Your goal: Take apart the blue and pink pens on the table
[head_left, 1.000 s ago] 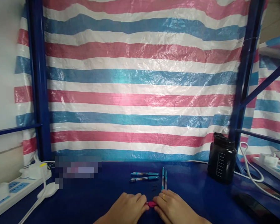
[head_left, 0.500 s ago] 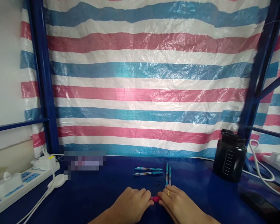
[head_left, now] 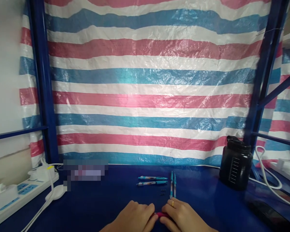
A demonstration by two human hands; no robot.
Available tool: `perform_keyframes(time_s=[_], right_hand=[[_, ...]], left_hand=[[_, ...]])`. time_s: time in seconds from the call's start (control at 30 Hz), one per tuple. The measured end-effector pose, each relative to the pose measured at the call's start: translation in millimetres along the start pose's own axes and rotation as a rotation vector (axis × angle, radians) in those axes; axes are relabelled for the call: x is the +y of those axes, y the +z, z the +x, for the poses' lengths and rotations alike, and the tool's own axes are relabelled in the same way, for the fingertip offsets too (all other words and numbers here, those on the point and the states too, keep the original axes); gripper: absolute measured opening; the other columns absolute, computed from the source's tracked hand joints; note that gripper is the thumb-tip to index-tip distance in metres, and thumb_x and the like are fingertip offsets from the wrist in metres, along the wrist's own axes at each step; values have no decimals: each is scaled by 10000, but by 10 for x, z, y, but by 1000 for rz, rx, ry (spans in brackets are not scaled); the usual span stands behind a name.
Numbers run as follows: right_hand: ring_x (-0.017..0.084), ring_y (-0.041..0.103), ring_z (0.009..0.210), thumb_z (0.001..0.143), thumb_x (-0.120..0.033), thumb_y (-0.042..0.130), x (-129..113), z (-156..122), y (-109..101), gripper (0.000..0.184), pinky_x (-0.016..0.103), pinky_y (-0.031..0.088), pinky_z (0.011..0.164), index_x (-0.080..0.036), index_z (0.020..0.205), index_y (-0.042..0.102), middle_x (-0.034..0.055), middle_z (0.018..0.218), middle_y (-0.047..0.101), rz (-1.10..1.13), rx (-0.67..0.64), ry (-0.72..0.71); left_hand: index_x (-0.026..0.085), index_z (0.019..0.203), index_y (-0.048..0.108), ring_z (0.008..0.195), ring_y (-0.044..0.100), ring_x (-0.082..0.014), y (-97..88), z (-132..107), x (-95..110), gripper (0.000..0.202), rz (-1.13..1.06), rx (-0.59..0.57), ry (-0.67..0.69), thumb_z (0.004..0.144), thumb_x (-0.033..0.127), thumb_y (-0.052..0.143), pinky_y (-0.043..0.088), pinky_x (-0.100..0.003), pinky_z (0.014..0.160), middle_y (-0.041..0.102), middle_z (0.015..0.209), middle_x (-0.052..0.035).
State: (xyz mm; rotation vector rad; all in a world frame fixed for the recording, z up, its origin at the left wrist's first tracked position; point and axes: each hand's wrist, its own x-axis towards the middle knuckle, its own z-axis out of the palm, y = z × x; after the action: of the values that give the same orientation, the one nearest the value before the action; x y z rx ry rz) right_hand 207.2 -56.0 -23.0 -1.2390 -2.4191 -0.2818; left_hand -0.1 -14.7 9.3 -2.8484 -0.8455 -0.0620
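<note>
Magenta plastic piece [head_left: 161, 214] lies on the blue surface [head_left: 106, 206] between the left hand [head_left: 132, 217] and ringed right hand [head_left: 180, 216], both curled, fingers pressed against it from either side. Just beyond lie two crosswise pens [head_left: 151, 180], two lengthwise pens [head_left: 172, 185] and tiny dark parts [head_left: 162, 192]; a black bottle [head_left: 236, 164] stands farther right.

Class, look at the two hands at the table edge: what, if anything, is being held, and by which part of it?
A small magenta object appears held at its two ends, between the fingers of the left hand and the right hand. Exactly what it is cannot be told.
</note>
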Motion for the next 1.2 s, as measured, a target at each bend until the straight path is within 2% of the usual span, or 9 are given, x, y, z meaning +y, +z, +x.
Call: perform_keyframes(time_s=[0.17, 0.3, 0.5, 0.7, 0.83, 1.0, 1.2], right_hand=[[163, 635, 699, 922, -170, 545, 4, -3, 77, 123, 245, 474, 629, -184, 804, 578, -1, 786, 652, -36, -5, -26], [168, 633, 687, 917, -193, 575, 38, -12, 136, 116, 251, 477, 611, -181, 802, 567, 2, 786, 650, -56, 21, -30], [150, 633, 717, 896, -174, 612, 40, -21, 128, 77, 219, 465, 611, -188, 839, 561, -7, 808, 643, 38, 45, 12], [158, 621, 716, 834, -173, 680, 28, -8, 71, 126, 232, 466, 614, -182, 820, 556, 0, 822, 638, 55, -4, 52], [167, 632, 738, 910, -223, 591, 9, 3, 34, 58, 239, 486, 638, -189, 863, 586, 12, 841, 646, 56, -6, 36], [172, 637, 742, 980, -224, 470, 11, 6, 34, 200, 249, 499, 671, -183, 832, 597, 26, 824, 648, 34, 4, 12], [169, 631, 724, 998, -281, 440, 60, -18, 110, 236, 251, 491, 651, -191, 855, 605, 20, 813, 641, 84, 40, 13]], left_hand=[[194, 845, 530, 612, 674, -251, 28, -13, -11, 274, 19, 12, -15, 1003, 337, 358, 450, -293, 541, 696, 759, -31], [196, 848, 533, 622, 676, -260, 46, -13, -18, 291, 3, -8, -22, 1008, 347, 343, 454, -301, 550, 696, 769, -35], [194, 873, 541, 638, 681, -267, 66, 16, -34, 281, 1, -21, -26, 1007, 331, 335, 462, -304, 555, 695, 768, -35], [193, 874, 552, 654, 681, -251, 17, 8, -21, 259, -12, -51, -22, 1004, 321, 368, 471, -299, 575, 701, 795, -31], [190, 891, 552, 665, 682, -257, 3, 9, -10, 270, 2, -71, -35, 1011, 314, 344, 477, -308, 577, 705, 821, -41], [188, 877, 543, 661, 682, -250, -8, 3, -7, 266, 4, -54, -15, 1012, 308, 347, 471, -291, 574, 696, 799, -42], [186, 909, 546, 670, 691, -258, -3, 17, -7, 260, 25, -80, -22, 1010, 312, 342, 490, -300, 577, 705, 811, -55]])
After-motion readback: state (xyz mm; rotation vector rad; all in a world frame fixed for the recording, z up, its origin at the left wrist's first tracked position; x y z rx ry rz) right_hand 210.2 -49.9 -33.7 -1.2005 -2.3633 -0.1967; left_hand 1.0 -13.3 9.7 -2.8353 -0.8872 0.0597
